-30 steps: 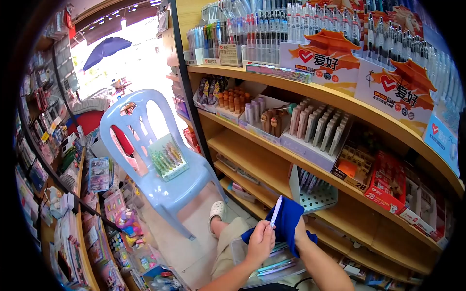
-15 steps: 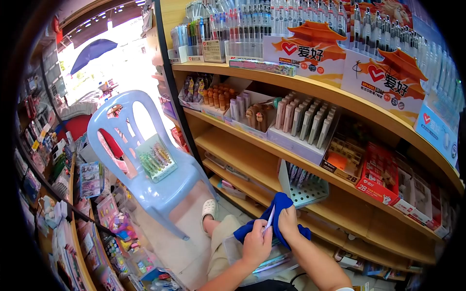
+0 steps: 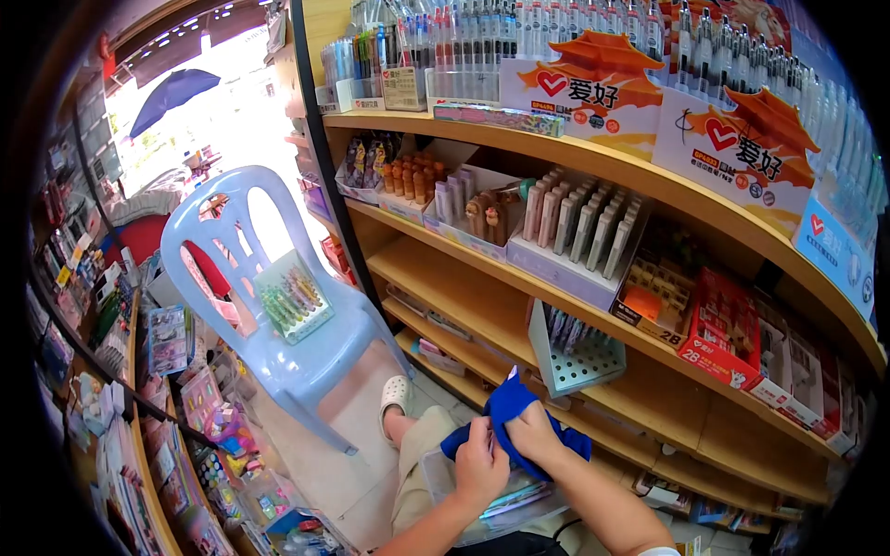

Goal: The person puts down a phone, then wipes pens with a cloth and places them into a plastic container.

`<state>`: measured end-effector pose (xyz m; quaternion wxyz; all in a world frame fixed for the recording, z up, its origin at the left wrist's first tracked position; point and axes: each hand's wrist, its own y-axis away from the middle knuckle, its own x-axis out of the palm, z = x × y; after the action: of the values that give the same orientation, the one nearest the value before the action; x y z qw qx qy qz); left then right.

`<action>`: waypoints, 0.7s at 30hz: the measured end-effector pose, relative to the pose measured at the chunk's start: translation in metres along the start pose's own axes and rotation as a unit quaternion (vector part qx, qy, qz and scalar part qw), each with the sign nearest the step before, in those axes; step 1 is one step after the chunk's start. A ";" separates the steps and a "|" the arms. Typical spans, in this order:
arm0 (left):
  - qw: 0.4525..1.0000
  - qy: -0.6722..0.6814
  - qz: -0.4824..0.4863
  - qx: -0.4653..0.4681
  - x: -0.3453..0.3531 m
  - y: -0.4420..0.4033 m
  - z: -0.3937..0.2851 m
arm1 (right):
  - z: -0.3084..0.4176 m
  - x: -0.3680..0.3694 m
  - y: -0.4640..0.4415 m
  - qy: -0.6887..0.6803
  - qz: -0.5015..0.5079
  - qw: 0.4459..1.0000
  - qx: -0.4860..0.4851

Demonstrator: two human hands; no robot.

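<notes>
Above my lap, my right hand (image 3: pixel 535 435) is closed on a blue cloth (image 3: pixel 510 406) that drapes around its fingers. My left hand (image 3: pixel 482 468) presses against the cloth from the other side, its fingers closed around a pale slim pen. That pen is now almost wholly hidden by the cloth and fingers. Below both hands, a clear plastic box (image 3: pixel 438 474) rests at my lap, with several pastel pens (image 3: pixel 519 499) lying in it.
A blue plastic chair (image 3: pixel 357 324) at the left carries a holder of pens (image 3: pixel 295 301). Ahead, a wooden shelf (image 3: pixel 445 269) bears a tilted perforated pen tray (image 3: pixel 579 371) and boxes of stationery (image 3: pixel 565 273). Crowded goods (image 3: pixel 222 417) line the left side.
The cloth has come down over the pen that showed upright in my left hand. Both hands have shifted slightly left, and the view has moved a little.
</notes>
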<state>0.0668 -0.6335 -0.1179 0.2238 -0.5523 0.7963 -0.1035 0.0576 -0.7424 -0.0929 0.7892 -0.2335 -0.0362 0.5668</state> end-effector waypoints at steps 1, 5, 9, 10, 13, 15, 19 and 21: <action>0.999 -0.029 0.017 -0.009 -0.003 0.000 -0.006 | 0.002 -0.002 -0.002 0.007 -0.019 1.000 0.012; 0.997 -0.047 0.060 0.014 -0.007 -0.003 -0.018 | -0.002 -0.003 -0.003 0.007 -0.122 0.992 0.029; 0.962 0.183 0.148 -0.136 -0.005 0.001 -0.012 | 0.000 -0.008 -0.009 -0.143 -0.285 0.934 0.162; 0.919 0.293 0.171 -0.199 -0.008 0.003 -0.013 | -0.002 -0.009 -0.012 -0.211 -0.333 0.892 0.223; 0.840 0.429 0.190 -0.273 -0.014 0.002 -0.022 | -0.027 -0.021 -0.010 -0.313 -0.288 0.880 0.212; 0.826 0.449 0.186 -0.285 -0.016 -0.001 -0.023 | -0.031 -0.020 -0.006 -0.368 -0.238 0.873 0.214; 0.816 0.463 0.181 -0.294 -0.017 -0.006 -0.022 | -0.015 -0.012 -0.001 -0.413 -0.193 0.867 0.204; 0.814 0.466 0.177 -0.297 -0.018 -0.006 -0.020 | -0.022 -0.009 0.001 -0.421 -0.154 0.873 0.195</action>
<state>0.0676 -0.6212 -0.0931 -0.3349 -0.3270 0.8812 -0.0659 0.0604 -0.7580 -0.1113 0.8063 0.1940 -0.2890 0.4783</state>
